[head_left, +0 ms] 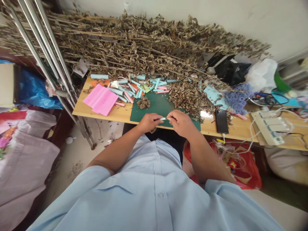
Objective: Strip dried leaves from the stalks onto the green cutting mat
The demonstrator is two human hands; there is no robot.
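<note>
Between my two hands is a thin light-blue paper roll [163, 119], held level above the near edge of a green mat [157, 107]. My left hand [149, 122] pinches its left end. The fingers of my right hand [179, 122] are closed at its other end, where something small and brown shows at the tip. On the mat, just beyond my left hand, sits a clump of crumbled dried leaf [143, 102]. A larger heap of dried leaves [186, 96] lies past my right hand. Several blue and pink paper rolls [131, 88] are scattered behind the mat.
Folded pink paper [101, 99] lies at the left of the wooden table [79, 104]. Long dried stalks [134, 41] cover the back. On the right are a phone [221, 121] with its cable, blue yarn [238, 98] and a power strip [267, 128]. Metal crutches [51, 61] lean at the left.
</note>
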